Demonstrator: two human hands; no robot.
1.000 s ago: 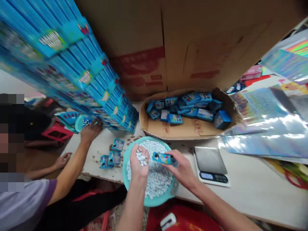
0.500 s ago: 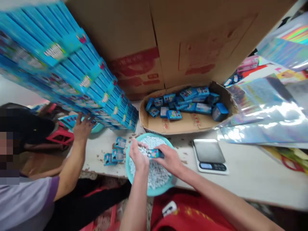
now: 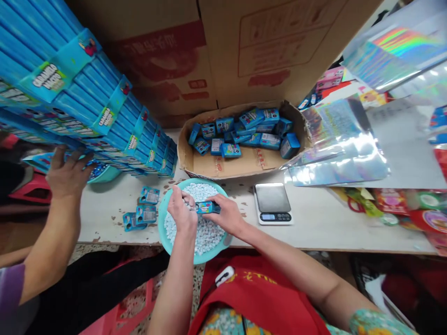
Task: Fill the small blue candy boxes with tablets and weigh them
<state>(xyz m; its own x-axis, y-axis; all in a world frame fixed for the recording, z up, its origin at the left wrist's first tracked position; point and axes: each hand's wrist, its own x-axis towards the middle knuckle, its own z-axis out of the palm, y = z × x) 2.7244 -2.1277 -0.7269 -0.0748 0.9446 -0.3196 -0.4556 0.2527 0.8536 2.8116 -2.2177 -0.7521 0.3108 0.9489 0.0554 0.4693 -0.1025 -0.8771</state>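
Observation:
A teal bowl full of small white candies sits at the table's near edge. Over it my right hand grips a small blue box by its right end. My left hand is curled at the box's left end, fingers pinched, with white candies in or under them. Three small blue boxes lie on the table just left of the bowl.
A shallow cardboard tray holds several blue boxes behind the bowl. A small digital scale sits to the right. A tall leaning stack of blue cartons stands left, where another person's hand reaches. Holographic bags lie right.
The view has tilted down and shifted. My hands have come closer together over the bowl. The other person's hand has moved left along the stack.

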